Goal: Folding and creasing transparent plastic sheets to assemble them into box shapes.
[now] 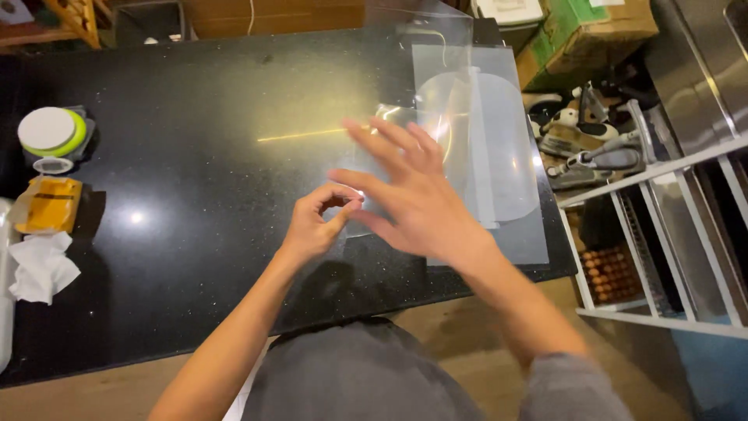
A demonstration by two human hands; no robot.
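Note:
Clear plastic sheets (499,140) lie on the right part of a black speckled counter (195,156), some curling up at the far end. My left hand (318,222) pinches the near edge of one clear sheet between thumb and forefinger. Just to its right, my right hand (413,195) hovers with fingers spread flat over the same sheet, blurred by motion. Whether the right palm touches the plastic is unclear.
At the counter's left edge stand a white and green tape roll (51,131), a yellow packet (48,204) and crumpled white tissue (40,267). A white rack (662,234) holding metal tools (592,144) stands to the right, with cardboard boxes (592,31) behind.

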